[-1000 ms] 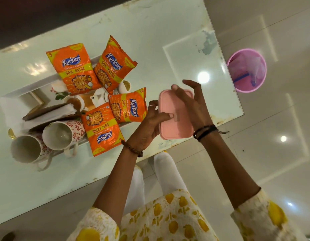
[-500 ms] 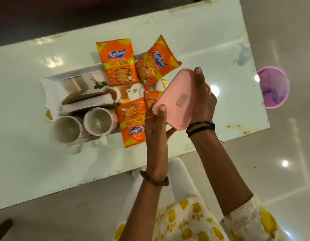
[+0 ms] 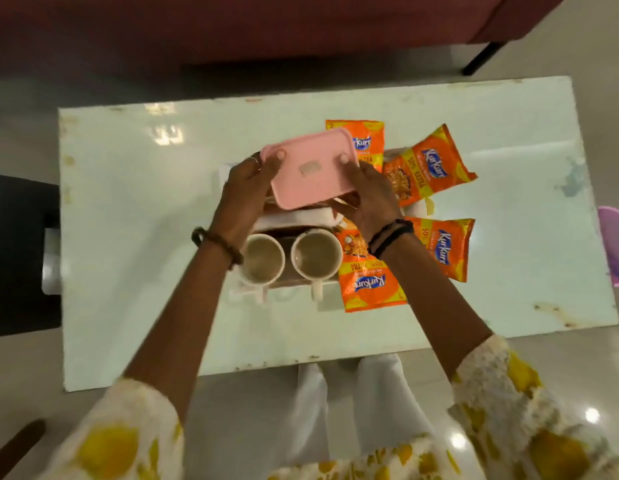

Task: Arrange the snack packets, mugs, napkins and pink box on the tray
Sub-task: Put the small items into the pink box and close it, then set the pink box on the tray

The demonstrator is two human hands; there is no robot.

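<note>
I hold the pink box [image 3: 310, 169] flat with both hands above the tray, which is almost wholly hidden under it. My left hand [image 3: 244, 188] grips its left edge and my right hand [image 3: 370, 195] its right edge. Two white mugs [image 3: 261, 259] [image 3: 316, 256] stand side by side at the tray's near edge, handles toward me. White napkins [image 3: 294, 216] lie just behind the mugs, under the box. Several orange snack packets lie to the right: one [image 3: 368, 140] behind the box, one [image 3: 429, 168] at the far right, one [image 3: 446, 247] near right, one [image 3: 367, 278] beside the mugs.
The pale glass table [image 3: 145, 220] extends left and right of the tray. A pink bin [image 3: 616, 251] stands on the floor past the right edge. A dark chair [image 3: 20, 254] is at the left, a red sofa [image 3: 266, 26] beyond the table.
Both hands carried the pink box left, from beside the tray to above its middle, and levelled it. My view swung so the table now lies square in front.
</note>
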